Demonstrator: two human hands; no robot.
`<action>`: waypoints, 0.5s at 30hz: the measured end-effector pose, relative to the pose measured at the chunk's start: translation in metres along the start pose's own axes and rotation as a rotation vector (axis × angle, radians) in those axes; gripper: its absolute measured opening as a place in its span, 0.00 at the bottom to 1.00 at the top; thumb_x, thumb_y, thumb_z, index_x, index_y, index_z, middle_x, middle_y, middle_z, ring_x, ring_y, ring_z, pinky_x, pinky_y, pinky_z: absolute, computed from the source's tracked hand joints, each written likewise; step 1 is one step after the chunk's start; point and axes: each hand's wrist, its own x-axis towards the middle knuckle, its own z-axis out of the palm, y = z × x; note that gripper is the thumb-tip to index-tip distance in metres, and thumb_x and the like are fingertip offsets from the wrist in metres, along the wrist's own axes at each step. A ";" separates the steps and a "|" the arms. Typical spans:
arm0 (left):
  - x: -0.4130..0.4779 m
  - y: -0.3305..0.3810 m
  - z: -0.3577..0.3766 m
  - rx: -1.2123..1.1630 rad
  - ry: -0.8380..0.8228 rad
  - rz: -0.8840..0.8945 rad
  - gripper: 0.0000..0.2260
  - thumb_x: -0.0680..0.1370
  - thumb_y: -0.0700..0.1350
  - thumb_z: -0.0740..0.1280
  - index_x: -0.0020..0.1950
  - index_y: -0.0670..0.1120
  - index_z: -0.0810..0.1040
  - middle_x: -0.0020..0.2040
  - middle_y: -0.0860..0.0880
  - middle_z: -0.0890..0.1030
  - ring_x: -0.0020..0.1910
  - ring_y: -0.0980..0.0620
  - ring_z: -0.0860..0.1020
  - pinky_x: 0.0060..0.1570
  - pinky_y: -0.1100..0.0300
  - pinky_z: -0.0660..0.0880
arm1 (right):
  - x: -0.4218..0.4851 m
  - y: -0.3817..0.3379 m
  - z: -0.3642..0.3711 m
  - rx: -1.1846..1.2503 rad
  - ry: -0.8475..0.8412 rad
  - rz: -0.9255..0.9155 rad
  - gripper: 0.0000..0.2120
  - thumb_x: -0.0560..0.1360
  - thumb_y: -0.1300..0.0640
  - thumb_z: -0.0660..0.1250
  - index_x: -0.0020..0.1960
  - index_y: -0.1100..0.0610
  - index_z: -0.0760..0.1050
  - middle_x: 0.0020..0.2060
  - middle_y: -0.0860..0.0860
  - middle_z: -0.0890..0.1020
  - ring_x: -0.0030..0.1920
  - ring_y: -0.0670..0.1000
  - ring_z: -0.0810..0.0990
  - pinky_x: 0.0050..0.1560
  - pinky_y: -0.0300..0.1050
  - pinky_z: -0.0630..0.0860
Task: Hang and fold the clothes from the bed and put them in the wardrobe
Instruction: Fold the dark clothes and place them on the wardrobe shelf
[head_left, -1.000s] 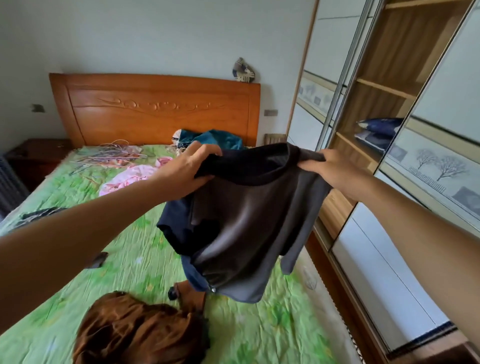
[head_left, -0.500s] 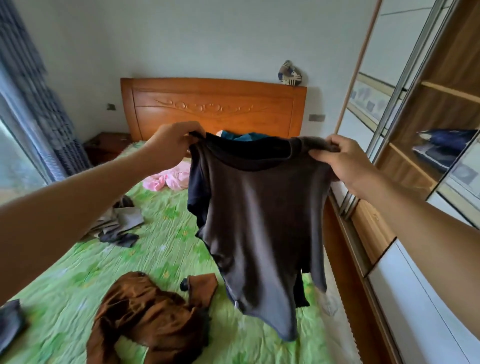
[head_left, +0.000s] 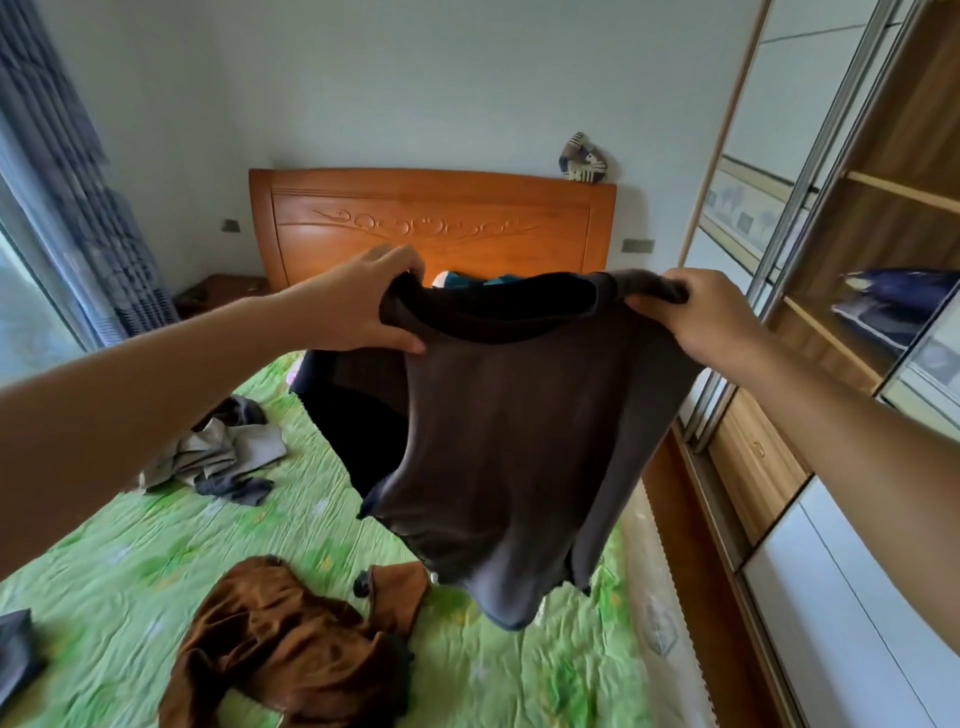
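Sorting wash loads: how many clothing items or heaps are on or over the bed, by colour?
Dark grey shirt, held: 1
Brown garment: 1
Grey: 2, heap and edge piece
Teal garment: 1
Pink sliver: 1
Total: 6

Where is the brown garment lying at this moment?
In the head view the brown garment lies crumpled on the green bedsheet, low and left of centre, just below and left of the dark shirt held up in the air.

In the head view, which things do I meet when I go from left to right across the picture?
curtain → grey clothes → left hand → dark shirt → right hand → wardrobe
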 end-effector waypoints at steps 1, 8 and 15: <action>-0.001 -0.006 -0.003 0.089 -0.034 0.013 0.30 0.70 0.52 0.78 0.66 0.59 0.66 0.57 0.57 0.71 0.49 0.56 0.72 0.48 0.56 0.73 | 0.002 0.002 -0.004 -0.047 0.016 -0.037 0.19 0.76 0.41 0.70 0.33 0.50 0.70 0.29 0.48 0.73 0.31 0.47 0.72 0.32 0.46 0.63; 0.002 -0.039 -0.010 0.206 0.232 -0.139 0.13 0.73 0.39 0.70 0.57 0.45 0.77 0.46 0.44 0.77 0.47 0.40 0.77 0.45 0.51 0.72 | 0.010 0.002 -0.004 -0.088 0.057 -0.070 0.17 0.76 0.42 0.70 0.36 0.50 0.71 0.31 0.47 0.74 0.34 0.47 0.73 0.33 0.45 0.65; 0.003 -0.037 0.001 0.173 0.309 -0.308 0.09 0.73 0.39 0.66 0.51 0.46 0.81 0.44 0.44 0.81 0.45 0.39 0.78 0.45 0.48 0.76 | 0.018 -0.006 0.010 0.323 -0.058 0.196 0.11 0.73 0.51 0.72 0.38 0.54 0.74 0.37 0.55 0.76 0.41 0.57 0.77 0.41 0.51 0.73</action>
